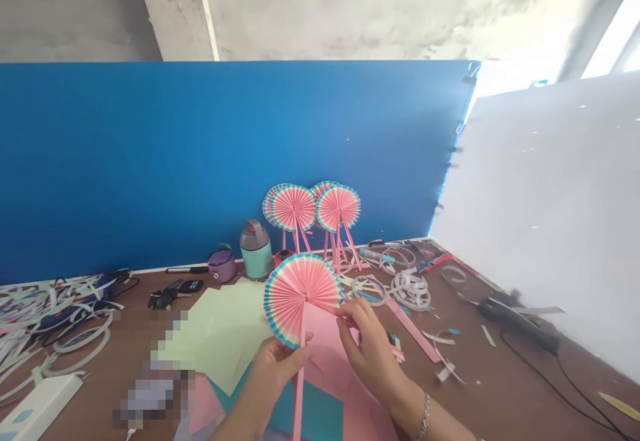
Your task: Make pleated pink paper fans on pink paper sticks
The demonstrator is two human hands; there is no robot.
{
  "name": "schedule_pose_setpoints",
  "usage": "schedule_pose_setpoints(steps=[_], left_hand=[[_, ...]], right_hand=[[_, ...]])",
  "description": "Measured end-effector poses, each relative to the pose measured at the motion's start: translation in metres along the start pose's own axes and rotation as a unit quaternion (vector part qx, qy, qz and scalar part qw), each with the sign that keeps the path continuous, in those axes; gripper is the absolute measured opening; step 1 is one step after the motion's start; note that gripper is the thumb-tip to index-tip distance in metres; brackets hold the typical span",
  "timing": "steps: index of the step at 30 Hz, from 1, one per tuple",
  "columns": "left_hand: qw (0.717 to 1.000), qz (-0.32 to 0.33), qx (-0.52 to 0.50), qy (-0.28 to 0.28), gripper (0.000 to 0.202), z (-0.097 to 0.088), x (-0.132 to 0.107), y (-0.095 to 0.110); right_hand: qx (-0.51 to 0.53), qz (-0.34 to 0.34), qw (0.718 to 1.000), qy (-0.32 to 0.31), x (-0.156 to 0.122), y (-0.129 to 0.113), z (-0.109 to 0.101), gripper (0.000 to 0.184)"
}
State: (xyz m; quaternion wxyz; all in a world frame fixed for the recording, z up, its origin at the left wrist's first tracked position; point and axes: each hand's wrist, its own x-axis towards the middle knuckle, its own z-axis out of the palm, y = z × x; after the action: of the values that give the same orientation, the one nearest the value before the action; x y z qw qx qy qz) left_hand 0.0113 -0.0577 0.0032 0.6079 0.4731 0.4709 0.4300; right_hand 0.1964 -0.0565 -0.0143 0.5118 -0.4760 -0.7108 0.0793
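Note:
A pleated paper fan (293, 288), pink with a cream and blue rim, is spread to most of a circle, with a gap at its lower right. My left hand (280, 364) is closed round its pink paper handle strip (299, 401) just below the pleats. The thumb and fingers of my right hand (367, 334) pinch the fan's right edge, where another pink strip seems to run. Beneath my hands lie sheets of pink paper (325, 334), teal paper (320, 408) and pale green paper (220, 324).
Several finished fans (339, 208) lean against the blue partition (200, 161). Near them stand a teal and grey bottle (257, 251) and a purple pot (221, 266). Paper strip curls (410, 291) lie at right, a heap of strips (30, 321) at left. A black power strip (520, 321) lies far right.

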Motion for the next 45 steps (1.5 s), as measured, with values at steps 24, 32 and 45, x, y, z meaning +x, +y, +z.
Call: schedule_pose_setpoints(steps=[24, 32, 45], left_hand=[[0.994, 0.053, -0.086, -0.030, 0.038, 0.000, -0.007, 0.009], [0.991, -0.003, -0.019, -0.134, 0.041, 0.007, -0.016, -0.001], [0.983, -0.025, 0.014, -0.180, 0.046, 0.014, -0.019, -0.012]], right_hand=[[0.045, 0.013, 0.999, -0.018, -0.017, -0.013, 0.007, 0.026], [-0.098, 0.025, 0.992, 0.081, -0.004, -0.020, 0.002, 0.030], [-0.170, -0.040, 0.980, 0.095, 0.004, -0.020, -0.001, 0.028]])
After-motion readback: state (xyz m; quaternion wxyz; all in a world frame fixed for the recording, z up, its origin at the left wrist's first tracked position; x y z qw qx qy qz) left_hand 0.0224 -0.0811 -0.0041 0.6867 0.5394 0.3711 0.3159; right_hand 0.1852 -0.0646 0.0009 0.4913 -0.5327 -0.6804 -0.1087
